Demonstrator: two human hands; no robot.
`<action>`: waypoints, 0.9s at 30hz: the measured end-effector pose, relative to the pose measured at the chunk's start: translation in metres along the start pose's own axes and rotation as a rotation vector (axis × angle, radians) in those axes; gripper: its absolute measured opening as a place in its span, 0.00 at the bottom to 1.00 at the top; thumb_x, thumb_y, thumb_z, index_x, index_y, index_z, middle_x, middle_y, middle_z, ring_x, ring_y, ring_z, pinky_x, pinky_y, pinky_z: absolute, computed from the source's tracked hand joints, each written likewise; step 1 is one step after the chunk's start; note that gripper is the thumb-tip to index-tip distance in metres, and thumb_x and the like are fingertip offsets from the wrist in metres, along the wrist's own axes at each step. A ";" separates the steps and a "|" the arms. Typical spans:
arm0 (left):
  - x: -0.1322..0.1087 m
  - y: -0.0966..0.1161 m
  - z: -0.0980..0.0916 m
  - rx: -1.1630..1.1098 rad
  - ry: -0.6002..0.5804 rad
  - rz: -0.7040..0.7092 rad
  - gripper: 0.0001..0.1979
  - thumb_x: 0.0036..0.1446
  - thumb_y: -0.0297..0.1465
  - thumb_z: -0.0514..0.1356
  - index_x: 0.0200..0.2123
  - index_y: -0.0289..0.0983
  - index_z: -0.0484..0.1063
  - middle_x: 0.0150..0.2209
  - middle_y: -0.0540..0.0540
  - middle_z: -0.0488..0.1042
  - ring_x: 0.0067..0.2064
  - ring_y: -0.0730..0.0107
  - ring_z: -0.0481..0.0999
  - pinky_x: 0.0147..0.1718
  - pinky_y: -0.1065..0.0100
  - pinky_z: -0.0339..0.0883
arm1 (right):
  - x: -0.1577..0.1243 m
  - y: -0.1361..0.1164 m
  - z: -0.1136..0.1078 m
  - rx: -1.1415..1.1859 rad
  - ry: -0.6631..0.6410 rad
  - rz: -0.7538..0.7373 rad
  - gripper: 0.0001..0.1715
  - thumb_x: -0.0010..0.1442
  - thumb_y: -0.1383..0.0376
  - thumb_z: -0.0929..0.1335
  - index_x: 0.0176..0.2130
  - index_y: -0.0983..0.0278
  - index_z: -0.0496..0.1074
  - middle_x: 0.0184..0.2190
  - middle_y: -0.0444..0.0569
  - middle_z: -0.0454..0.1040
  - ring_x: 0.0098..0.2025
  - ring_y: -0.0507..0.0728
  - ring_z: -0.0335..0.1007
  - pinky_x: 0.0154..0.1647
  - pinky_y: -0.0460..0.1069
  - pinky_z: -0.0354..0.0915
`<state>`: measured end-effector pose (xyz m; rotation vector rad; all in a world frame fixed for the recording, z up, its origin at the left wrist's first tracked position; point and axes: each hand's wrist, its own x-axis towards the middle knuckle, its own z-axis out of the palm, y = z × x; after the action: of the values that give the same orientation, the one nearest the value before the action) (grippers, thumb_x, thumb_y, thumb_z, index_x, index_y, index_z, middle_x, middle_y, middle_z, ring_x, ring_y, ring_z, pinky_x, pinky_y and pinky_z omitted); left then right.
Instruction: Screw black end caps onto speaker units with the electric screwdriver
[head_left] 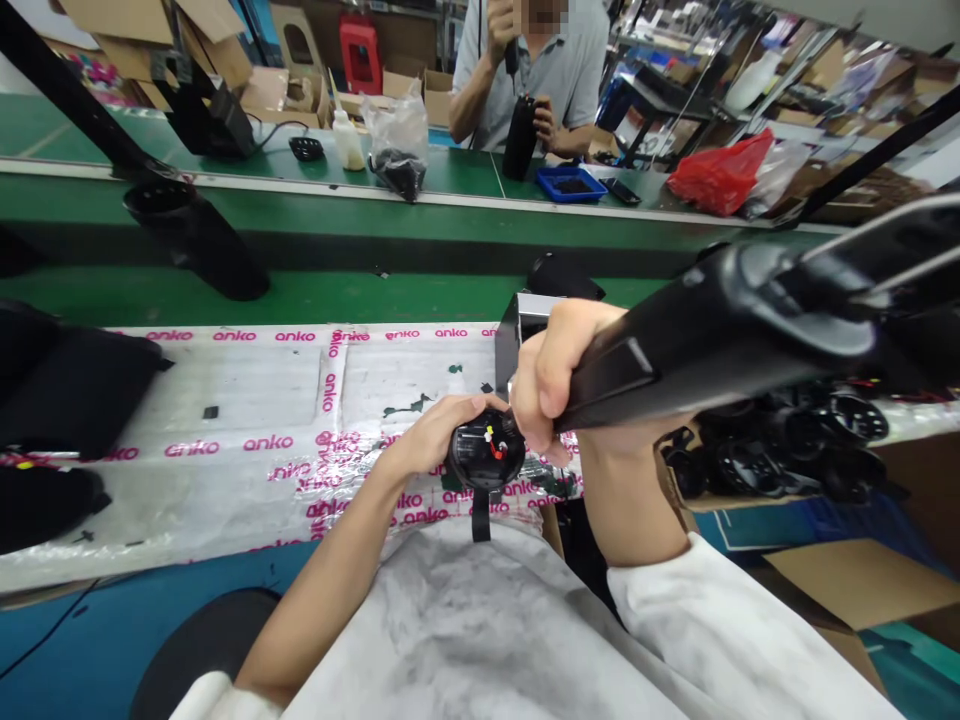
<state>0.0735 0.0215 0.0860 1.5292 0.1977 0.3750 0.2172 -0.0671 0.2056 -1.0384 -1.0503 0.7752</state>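
In my left hand (439, 432) is a round black part (487, 450), its open face up, showing small red, yellow and white connectors. A black strap hangs from its lower edge. My right hand (551, 375) is wrapped round a long black power tool (675, 335), which slants up to the right and is partly blurred. The tool's lower end is beside the round part; whether they touch is hidden by my fingers. A black box (517, 340) with a silvery top edge stands just behind my right hand.
Pink-lettered wrap (247, 400) covers the bench. Black pouches (75, 390) lie left, a black cylinder (214, 240) behind them. Black round parts (795, 450) fill a carton at right. Across the bench, a person (525, 90) holds a black cylinder near a blue tray (570, 185).
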 end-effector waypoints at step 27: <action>-0.053 -0.044 0.070 0.565 0.733 0.374 0.50 0.56 0.49 0.77 0.73 0.38 0.61 0.67 0.32 0.74 0.69 0.46 0.76 0.69 0.49 0.72 | -0.023 0.001 -0.109 0.167 0.000 -0.100 0.42 0.59 0.27 0.69 0.34 0.63 0.79 0.25 0.51 0.78 0.16 0.57 0.72 0.11 0.49 0.65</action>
<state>0.0544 -0.0630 0.0392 1.9252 0.6336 1.2609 0.3121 -0.1195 0.1825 -0.8374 -1.0115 0.7683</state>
